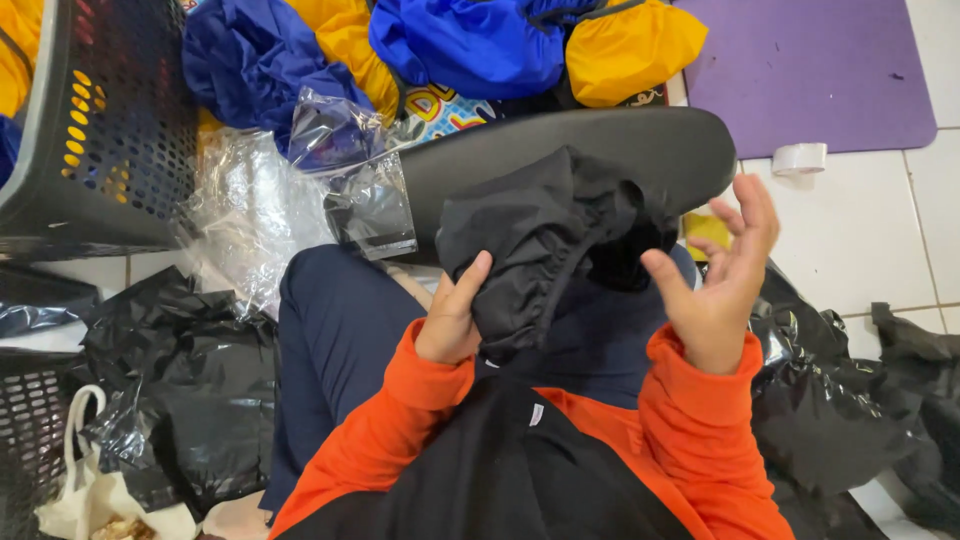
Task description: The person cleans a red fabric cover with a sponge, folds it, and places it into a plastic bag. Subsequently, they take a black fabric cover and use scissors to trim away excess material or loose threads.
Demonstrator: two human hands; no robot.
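Note:
A crumpled black garment (pixel 545 235) with a gathered elastic edge is held up over my lap. My left hand (pixel 452 315) grips its lower left edge, thumb pressed on the fabric. My right hand (pixel 722 275) is open beside the garment's right side, fingers spread, palm turned toward it, not clearly touching it. Both arms wear orange sleeves. Behind the garment lies a black oval board (pixel 640 150).
Clear plastic bags (pixel 265 205) lie at left, with a black perforated basket (pixel 110 120) beyond. Blue and yellow garments (pixel 460 45) are piled at the top. Black plastic bags (pixel 185 400) spread at both sides. A tape roll (pixel 800 158) sits by a purple mat (pixel 810 70).

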